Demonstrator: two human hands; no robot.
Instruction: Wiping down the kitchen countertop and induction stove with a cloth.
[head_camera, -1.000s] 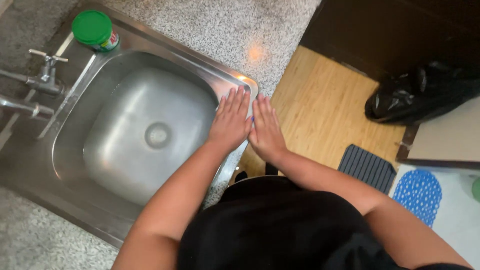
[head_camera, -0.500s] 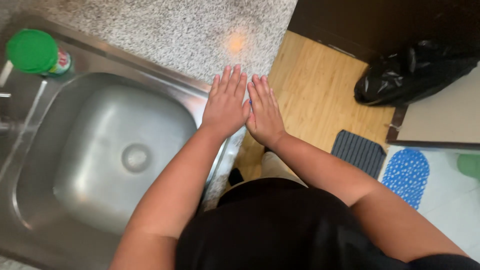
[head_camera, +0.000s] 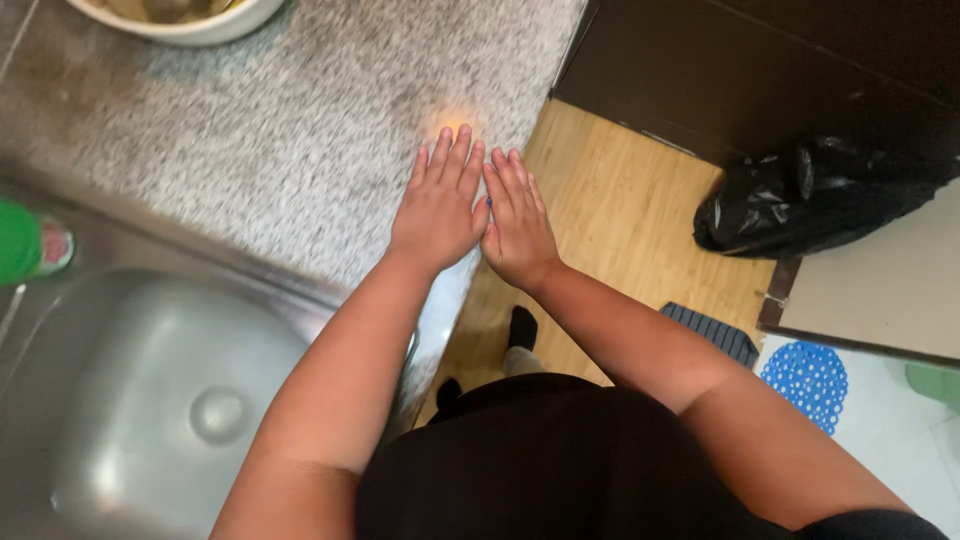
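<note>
Left hand (head_camera: 437, 212) lies flat, fingers together and straight, palm down over the edge of the speckled granite countertop (head_camera: 300, 150), holding nothing; right hand (head_camera: 518, 228) is flat just beside it at 3 o'clock, fingers extended, empty, touching at the thumbs. Steel sink (head_camera: 150, 400) sits at 8 o'clock, green-capped bottle (head_camera: 30, 243) at 9, black plastic bag (head_camera: 810, 200) at 3.
</note>
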